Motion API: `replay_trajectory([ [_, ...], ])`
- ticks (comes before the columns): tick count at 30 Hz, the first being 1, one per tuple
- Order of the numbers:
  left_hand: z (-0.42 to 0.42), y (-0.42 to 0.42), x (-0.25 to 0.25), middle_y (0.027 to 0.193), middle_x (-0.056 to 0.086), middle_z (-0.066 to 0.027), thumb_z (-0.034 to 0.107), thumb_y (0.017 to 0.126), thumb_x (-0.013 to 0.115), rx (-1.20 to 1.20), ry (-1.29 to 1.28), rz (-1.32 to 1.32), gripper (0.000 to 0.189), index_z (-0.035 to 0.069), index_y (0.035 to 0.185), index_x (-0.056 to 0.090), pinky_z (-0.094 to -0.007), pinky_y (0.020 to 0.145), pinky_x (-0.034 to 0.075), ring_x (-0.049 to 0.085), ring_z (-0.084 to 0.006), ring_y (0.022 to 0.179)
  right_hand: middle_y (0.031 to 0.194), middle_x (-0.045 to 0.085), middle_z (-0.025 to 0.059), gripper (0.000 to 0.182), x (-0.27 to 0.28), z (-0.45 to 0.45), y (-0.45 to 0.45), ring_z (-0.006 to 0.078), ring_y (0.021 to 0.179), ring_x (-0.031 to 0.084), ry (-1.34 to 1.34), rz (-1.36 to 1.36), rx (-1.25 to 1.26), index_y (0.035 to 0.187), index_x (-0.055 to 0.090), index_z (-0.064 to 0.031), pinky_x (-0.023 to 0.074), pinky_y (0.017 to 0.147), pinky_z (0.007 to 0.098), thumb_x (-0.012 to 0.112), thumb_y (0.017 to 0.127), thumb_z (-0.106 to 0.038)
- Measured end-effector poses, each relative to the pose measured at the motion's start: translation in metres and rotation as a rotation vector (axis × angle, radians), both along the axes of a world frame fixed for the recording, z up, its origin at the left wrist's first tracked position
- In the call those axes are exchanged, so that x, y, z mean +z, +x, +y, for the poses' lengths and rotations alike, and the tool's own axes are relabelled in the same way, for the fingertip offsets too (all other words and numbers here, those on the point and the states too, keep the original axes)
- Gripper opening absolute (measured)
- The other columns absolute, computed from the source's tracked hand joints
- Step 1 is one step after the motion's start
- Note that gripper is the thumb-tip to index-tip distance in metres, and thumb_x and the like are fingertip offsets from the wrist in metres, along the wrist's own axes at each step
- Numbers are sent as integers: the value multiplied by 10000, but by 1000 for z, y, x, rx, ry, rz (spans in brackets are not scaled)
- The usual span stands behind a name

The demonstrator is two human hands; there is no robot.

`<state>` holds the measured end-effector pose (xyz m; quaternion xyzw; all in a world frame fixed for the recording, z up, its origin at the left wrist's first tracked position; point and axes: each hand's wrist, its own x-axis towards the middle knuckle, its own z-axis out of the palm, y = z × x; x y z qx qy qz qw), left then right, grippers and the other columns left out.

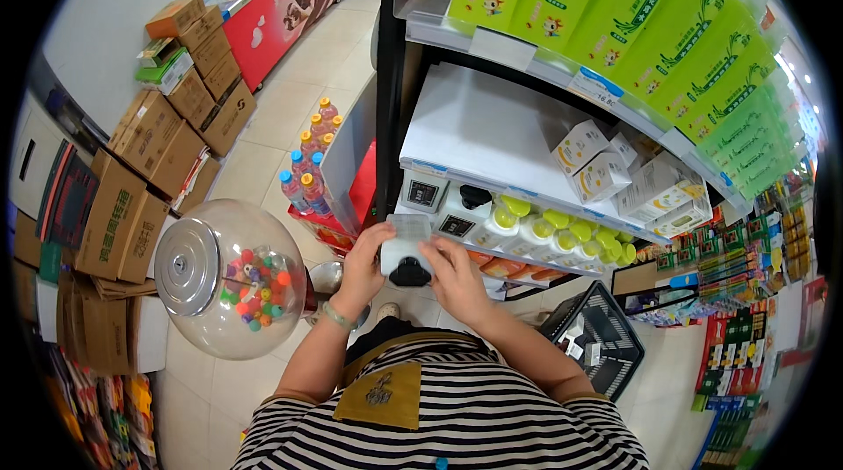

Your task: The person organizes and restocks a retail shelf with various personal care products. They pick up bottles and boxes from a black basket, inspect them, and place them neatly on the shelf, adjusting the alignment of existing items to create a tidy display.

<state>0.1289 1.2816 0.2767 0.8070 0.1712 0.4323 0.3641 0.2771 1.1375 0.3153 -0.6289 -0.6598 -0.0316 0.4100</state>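
Observation:
Between my two hands is a white plastic bottle with a black cap [408, 259], its cap end towards me and a label on its far part. My left hand [364, 266] grips its left side, and a bracelet circles that wrist. My right hand [456, 278] holds its right side, with the thumb and fingers near the label. Just beyond, on a lower shelf, stand a similar white bottle with a black cap [461, 212] and a white container with a dark label [423, 191]. White bottles with lime-green caps [543, 228] line up to their right.
Small white cartons [596, 164] lie on the white shelf [481, 118], below lime-green boxes [612, 16]. A black shopping basket [602, 338] with small boxes stands at right. A clear globe of coloured balls [244, 279], cardboard boxes [151, 141] and drink bottles [309, 167] are at left.

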Motion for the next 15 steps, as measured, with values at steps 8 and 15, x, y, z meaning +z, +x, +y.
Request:
replay_trajectory([
  [8, 46, 35, -32, 1178, 642, -158, -159, 701, 676, -55, -205, 75, 511, 29, 1171, 606, -368, 933, 527, 653, -330, 1109, 1310, 499, 191, 517, -2, -6, 29, 297, 943, 644, -21, -37, -195, 1298, 608, -39, 563, 766, 348, 724, 808, 76],
  [15, 60, 50, -44, 1118, 644, -78, -178, 753, 709, -175, -416, 139, 515, -3, 1219, 577, -293, 875, 555, 652, -167, 1042, 1295, 524, 192, 495, 1, -20, 47, 309, 1002, 601, -50, -37, -303, 1273, 619, -60, 543, 799, 368, 710, 801, 60],
])
